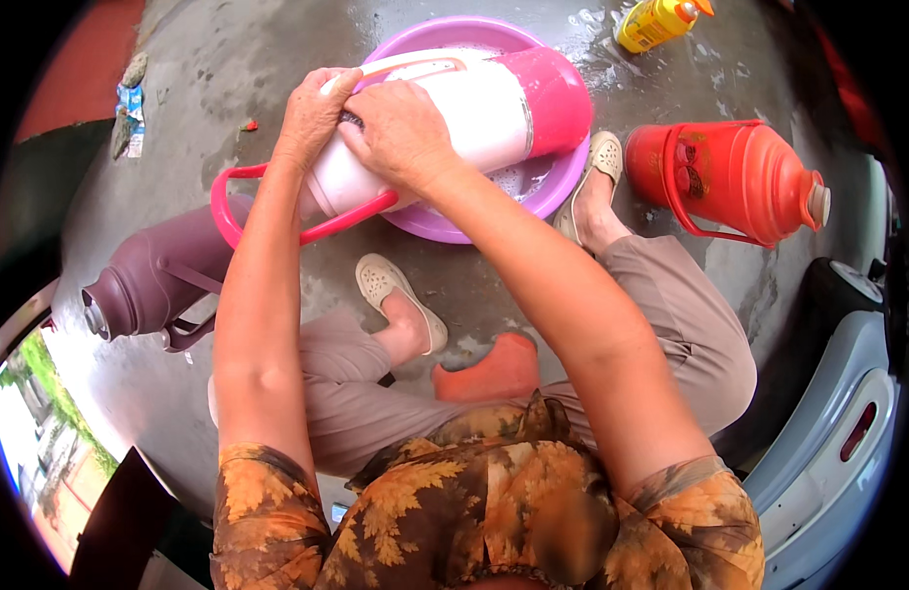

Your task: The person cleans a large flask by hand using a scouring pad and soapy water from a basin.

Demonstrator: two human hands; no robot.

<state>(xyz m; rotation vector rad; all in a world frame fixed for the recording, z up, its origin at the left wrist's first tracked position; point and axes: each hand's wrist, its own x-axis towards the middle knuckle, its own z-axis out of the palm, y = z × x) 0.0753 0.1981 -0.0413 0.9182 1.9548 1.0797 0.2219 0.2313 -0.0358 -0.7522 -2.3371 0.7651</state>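
Note:
A white and pink thermos flask point(491, 110) lies tilted across a purple plastic basin point(565, 184) holding sudsy water. My left hand point(318, 110) grips the white side handle of this flask. Pressed against the flask's body beside it, my right hand point(399, 129) has its fingers curled over a dark, bristly item, mostly hidden, whose kind I cannot tell. The flask's pink carrying handle point(351, 217) swings out near my forearms. To the left a purple thermos flask point(181, 243) lies on the floor, and on the right lies a red thermos flask point(727, 177).
A yellow pump bottle point(654, 26) stands on the wet concrete floor point(277, 44) beyond the basin. My shoes point(395, 291) are close to the basin. A blue-grey plastic ride-on vehicle point(831, 413) is at the lower right. A crumpled wrapper point(132, 118) lies at the upper left.

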